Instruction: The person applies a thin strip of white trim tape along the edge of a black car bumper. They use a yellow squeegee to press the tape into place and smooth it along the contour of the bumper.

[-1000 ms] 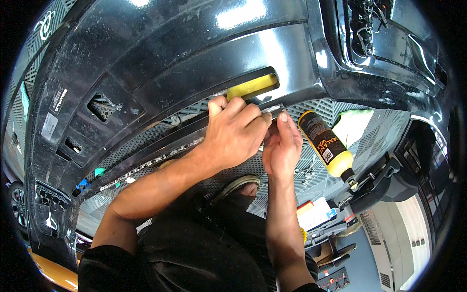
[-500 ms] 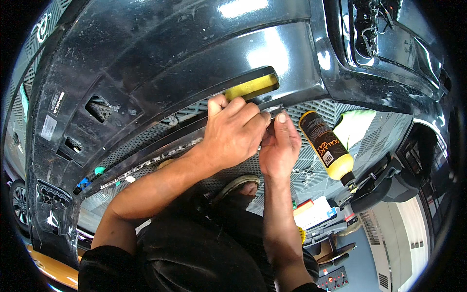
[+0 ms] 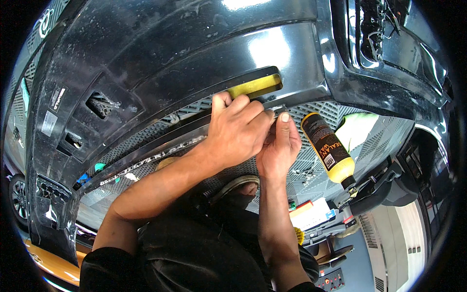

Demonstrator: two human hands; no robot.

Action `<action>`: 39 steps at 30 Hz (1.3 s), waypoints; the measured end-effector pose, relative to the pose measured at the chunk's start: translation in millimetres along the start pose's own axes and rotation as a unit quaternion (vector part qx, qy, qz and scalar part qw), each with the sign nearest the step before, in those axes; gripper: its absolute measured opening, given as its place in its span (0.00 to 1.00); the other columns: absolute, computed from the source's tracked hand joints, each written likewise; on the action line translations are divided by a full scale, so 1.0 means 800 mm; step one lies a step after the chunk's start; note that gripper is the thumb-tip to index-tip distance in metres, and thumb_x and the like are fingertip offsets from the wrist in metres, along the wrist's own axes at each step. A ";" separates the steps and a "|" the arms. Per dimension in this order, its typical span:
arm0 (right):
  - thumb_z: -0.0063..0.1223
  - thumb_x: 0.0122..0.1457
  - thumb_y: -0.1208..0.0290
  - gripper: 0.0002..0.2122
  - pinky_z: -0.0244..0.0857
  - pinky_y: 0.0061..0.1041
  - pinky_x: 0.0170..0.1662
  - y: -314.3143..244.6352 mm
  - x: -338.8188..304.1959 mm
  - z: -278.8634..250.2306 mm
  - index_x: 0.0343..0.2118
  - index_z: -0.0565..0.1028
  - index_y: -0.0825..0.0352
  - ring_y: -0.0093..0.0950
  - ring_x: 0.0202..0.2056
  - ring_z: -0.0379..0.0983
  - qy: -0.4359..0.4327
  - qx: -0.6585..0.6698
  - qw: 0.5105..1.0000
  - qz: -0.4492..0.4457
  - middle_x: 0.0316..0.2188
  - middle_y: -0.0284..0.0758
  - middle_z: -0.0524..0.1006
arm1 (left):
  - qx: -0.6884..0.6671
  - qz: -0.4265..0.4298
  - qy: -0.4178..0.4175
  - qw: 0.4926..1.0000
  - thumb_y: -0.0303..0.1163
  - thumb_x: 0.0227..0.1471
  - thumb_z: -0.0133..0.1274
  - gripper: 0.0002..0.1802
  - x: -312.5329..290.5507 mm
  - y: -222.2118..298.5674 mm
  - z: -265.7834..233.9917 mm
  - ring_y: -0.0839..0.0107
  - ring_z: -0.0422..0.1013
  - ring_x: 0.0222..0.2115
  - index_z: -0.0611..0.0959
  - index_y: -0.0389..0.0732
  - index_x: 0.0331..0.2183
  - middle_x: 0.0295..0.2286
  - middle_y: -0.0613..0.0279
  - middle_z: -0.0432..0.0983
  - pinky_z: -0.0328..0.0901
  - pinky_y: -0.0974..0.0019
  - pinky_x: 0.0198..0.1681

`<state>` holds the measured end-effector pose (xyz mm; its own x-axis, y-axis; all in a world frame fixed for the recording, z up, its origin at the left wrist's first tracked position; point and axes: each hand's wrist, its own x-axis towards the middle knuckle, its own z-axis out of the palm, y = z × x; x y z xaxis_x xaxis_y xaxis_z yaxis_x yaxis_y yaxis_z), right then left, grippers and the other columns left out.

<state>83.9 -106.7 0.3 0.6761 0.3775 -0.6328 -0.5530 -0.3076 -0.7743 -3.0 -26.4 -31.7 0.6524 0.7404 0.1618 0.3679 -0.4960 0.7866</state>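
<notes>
Both hands are bunched together at the middle of the frame, against the lower lip of the glossy black car bumper that arches across the whole upper half. The left hand is closed, its fingers curled over the near end of a yellow applicator pad that sits in the dark recess just above it; the pad pokes out toward the upper right of the knuckles. The right hand is pinched shut right beside it, thumb tip up against the bumper's edge, though what it pinches is too small to tell. Compared with a second ago, very little has shifted: the left hand has slid a touch along the recess and the yellow pad shows a little longer, so the rubbing looks to be working steadily along this one strip. A yellow bottle with a black label lies just right of the hands on the grey grid floor mat.
</notes>
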 end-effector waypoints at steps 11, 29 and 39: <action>0.47 0.79 0.65 0.15 0.63 0.19 0.37 0.005 0.004 0.006 0.40 0.80 0.72 0.15 0.35 0.67 0.024 -0.021 0.999 -0.023 0.33 0.26 0.78 | 0.007 -0.012 -0.006 1.000 0.33 0.50 0.63 0.07 0.003 0.004 0.002 0.70 0.67 0.32 0.89 0.42 0.32 0.25 0.71 0.71 0.53 0.53 0.40; 0.50 0.77 0.66 0.12 0.52 0.15 0.30 0.000 0.003 0.001 0.41 0.80 0.69 0.10 0.28 0.59 -0.010 0.000 1.000 -0.002 0.30 0.20 0.73 | -0.017 0.011 0.015 1.000 0.30 0.46 0.66 0.10 -0.003 -0.004 0.001 0.66 0.68 0.31 0.88 0.42 0.34 0.27 0.68 0.71 0.56 0.53 0.42; 0.47 0.78 0.64 0.15 0.57 0.16 0.32 0.004 0.004 0.004 0.40 0.80 0.71 0.12 0.31 0.63 0.012 -0.019 0.999 -0.023 0.30 0.22 0.74 | -0.011 -0.012 0.009 1.000 0.32 0.47 0.64 0.07 0.002 0.003 0.005 0.68 0.68 0.31 0.88 0.42 0.32 0.26 0.70 0.72 0.55 0.53 0.42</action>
<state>82.4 -103.7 -4.3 0.7120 0.3712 -0.5960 -0.5026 -0.3234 -0.8018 1.8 -28.2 -32.4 0.6310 0.7605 0.1534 0.3686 -0.4679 0.8032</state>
